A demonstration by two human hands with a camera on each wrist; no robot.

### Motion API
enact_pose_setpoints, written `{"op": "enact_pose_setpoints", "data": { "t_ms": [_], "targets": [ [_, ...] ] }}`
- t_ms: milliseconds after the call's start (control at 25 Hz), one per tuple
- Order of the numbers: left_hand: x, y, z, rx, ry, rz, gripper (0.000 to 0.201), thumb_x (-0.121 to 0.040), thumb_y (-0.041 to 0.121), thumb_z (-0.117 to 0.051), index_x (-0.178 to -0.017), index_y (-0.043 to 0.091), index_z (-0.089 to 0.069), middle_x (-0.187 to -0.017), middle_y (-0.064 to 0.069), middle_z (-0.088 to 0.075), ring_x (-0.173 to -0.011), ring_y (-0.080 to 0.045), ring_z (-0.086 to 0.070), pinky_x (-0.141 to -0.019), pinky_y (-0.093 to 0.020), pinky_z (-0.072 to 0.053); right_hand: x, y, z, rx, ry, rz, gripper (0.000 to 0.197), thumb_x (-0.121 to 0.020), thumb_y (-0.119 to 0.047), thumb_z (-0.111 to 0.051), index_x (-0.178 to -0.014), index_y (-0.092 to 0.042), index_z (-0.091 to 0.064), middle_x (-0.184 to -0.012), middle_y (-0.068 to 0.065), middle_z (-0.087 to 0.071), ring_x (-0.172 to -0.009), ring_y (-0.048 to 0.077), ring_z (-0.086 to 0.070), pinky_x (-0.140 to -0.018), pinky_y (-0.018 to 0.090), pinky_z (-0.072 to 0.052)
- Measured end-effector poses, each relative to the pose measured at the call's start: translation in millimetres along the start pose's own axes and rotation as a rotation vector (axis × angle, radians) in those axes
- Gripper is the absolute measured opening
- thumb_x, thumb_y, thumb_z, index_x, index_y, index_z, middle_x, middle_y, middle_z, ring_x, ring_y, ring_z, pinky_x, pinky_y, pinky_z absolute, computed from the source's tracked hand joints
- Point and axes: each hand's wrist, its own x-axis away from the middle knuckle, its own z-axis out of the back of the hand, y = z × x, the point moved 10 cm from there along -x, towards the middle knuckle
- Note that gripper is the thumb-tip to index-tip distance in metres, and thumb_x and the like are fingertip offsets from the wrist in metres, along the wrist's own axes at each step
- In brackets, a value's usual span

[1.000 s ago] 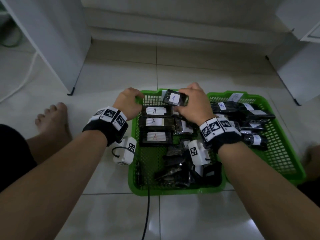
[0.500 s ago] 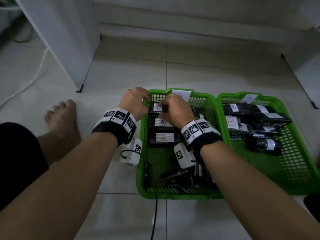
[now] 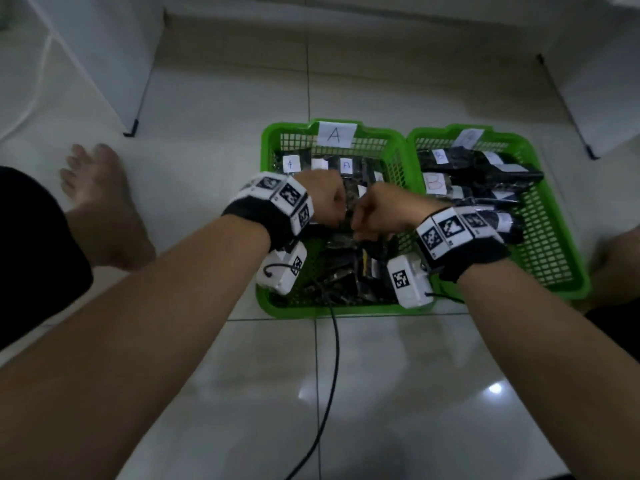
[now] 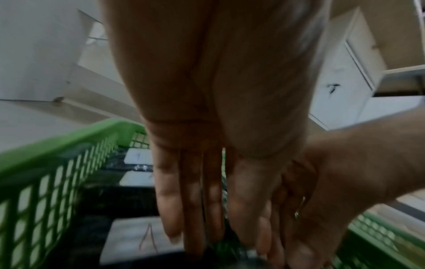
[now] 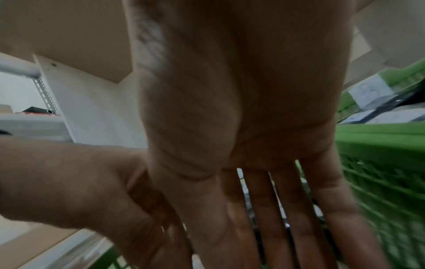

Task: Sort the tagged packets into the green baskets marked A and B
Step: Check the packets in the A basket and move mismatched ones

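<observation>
Green basket A [image 3: 268, 147] stands left of green basket B [image 3: 550, 244]. Dark packets with white A tags [image 3: 346, 165] lie along A's far end, and a loose heap of dark packets [image 3: 346, 278] fills its near end. B-tagged packets [image 3: 478, 164] lie in basket B. My left hand [image 3: 325, 199] and right hand [image 3: 381, 213] hang side by side over the middle of basket A. In the left wrist view the left hand [image 4: 218, 242] points straight fingers down onto a dark packet beside an A tag [image 4: 138, 234]. The right hand [image 5: 264, 227] also reaches down with straight, spread fingers; their tips are hidden.
A bare foot [image 3: 100, 202] rests on the tiled floor left of basket A. A black cable [image 3: 332, 358] runs from the basket's near edge towards me. White cabinets stand at the back left [image 3: 86, 46] and back right [image 3: 606, 81]. A knee [image 3: 616, 265] borders basket B.
The right hand held an A-tagged packet over basket A's far edge and no longer holds it. Both hands have drawn back to the basket's middle and now point down.
</observation>
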Motion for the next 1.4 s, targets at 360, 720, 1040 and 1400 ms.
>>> {"op": "enact_pose_setpoints", "data": {
  "t_ms": [360,720,1040,1400],
  "targets": [
    [1,15,-54,-0.164,-0.127,-0.057,0.048,-0.075,0.027,-0.081,-0.117,0.012,-0.063,-0.112,-0.011,-0.066,-0.103,-0.030,-0.064,-0.084,-0.039,-0.054,23,12,-9,0.141,0.027,0.034,0.035,-0.074,-0.017,-0.084,-0.106,-0.020,-0.069,-0.107,0.001,-0.065,-0.095,0.021,-0.063,-0.078,0.034,-0.055],
    [8,-44,6,0.371,-0.045,0.137,0.036,-0.092,0.005,-0.061,-0.128,0.011,-0.056,-0.114,-0.008,-0.069,-0.097,-0.031,-0.071,-0.085,-0.051,-0.058,11,9,-31,0.119,0.037,0.087,0.035,-0.076,-0.026,-0.085,-0.104,-0.017,-0.066,-0.106,0.001,-0.064,-0.092,0.019,-0.059,-0.069,0.027,-0.045],
    [12,-56,24,0.789,0.130,0.168,0.043,-0.095,0.000,-0.048,-0.133,0.019,-0.052,-0.107,-0.004,-0.063,-0.077,-0.017,-0.066,-0.053,-0.028,-0.047,14,7,-21,-0.073,-0.099,0.087,0.025,-0.072,-0.018,-0.079,-0.095,-0.019,-0.070,-0.099,0.006,-0.070,-0.089,0.026,-0.066,-0.068,0.030,-0.048],
    [7,-53,18,1.009,0.028,0.250,0.028,-0.099,0.045,-0.052,-0.106,0.018,-0.058,-0.071,0.001,-0.045,-0.053,-0.013,-0.042,-0.053,-0.031,-0.055,22,10,-7,-0.502,-0.147,0.076,0.064,-0.071,-0.050,-0.086,-0.121,-0.020,-0.060,-0.108,0.004,-0.070,-0.096,0.026,-0.071,-0.076,0.042,-0.063]
  ]
}}
